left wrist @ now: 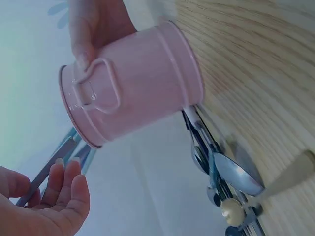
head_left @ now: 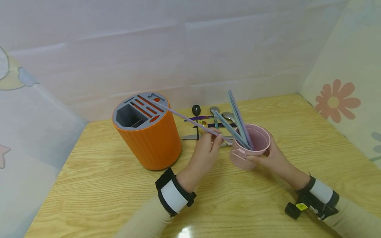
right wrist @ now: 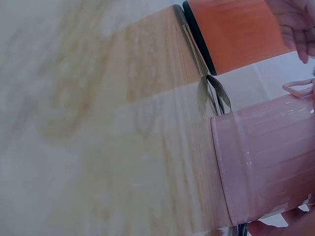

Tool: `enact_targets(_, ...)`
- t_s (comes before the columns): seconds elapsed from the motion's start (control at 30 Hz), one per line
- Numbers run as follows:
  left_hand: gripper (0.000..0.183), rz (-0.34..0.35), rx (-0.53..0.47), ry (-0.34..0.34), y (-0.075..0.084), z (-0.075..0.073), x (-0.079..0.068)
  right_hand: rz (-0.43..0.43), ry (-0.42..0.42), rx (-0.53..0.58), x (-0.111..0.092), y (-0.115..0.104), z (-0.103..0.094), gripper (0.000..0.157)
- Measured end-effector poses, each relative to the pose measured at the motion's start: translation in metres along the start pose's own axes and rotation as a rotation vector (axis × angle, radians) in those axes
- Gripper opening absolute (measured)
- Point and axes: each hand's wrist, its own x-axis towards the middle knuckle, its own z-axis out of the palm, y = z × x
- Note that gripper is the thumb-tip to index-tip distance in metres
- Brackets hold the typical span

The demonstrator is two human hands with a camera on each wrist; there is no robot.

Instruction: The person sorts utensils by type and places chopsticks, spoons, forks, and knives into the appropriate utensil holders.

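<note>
My left hand (head_left: 205,150) pinches a long thin purple chopstick (head_left: 186,118) between thumb and fingers. Its far end overlaps the grey slotted top (head_left: 120,114) of an orange holder (head_left: 156,142), while its near end points toward a pink bucket (head_left: 241,161). My right hand (head_left: 275,158) grips that bucket from its right side, thumb across the front. Several blue and purple chopsticks (head_left: 237,114) lean in the bucket, their lower ends hidden inside. In the left wrist view, the bucket's wire handle (left wrist: 116,91) hangs on its side, near my right thumb.
Behind the hands lies a pile of cutlery, with a black spoon (head_left: 196,110), a silver spoon (head_left: 228,116) and a knife (head_left: 189,137). A pale wall (head_left: 190,59) stands behind the wooden table (head_left: 89,185).
</note>
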Motion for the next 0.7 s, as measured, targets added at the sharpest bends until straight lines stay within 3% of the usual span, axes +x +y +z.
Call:
enact_targets(0.2,0.023,0.024,0.009,0.000,0.005,0.010,0.004,-0.005,0.004,0.001,0.002,0.003,0.001,0.095)
enact_targets(0.37,0.023,0.022,0.193,-0.008,0.004,0.019,0.008,0.006,-0.004,-0.025,0.001,0.003,0.001,0.095)
enact_targets(0.6,0.023,-0.036,0.451,-0.039,0.008,0.038,0.015,-0.014,0.014,0.008,0.002,0.002,0.001,0.093)
enact_targets(0.7,0.023,-0.036,0.519,-0.058,0.009,0.043,0.016,-0.020,0.011,0.009,0.002,0.001,0.001,0.093)
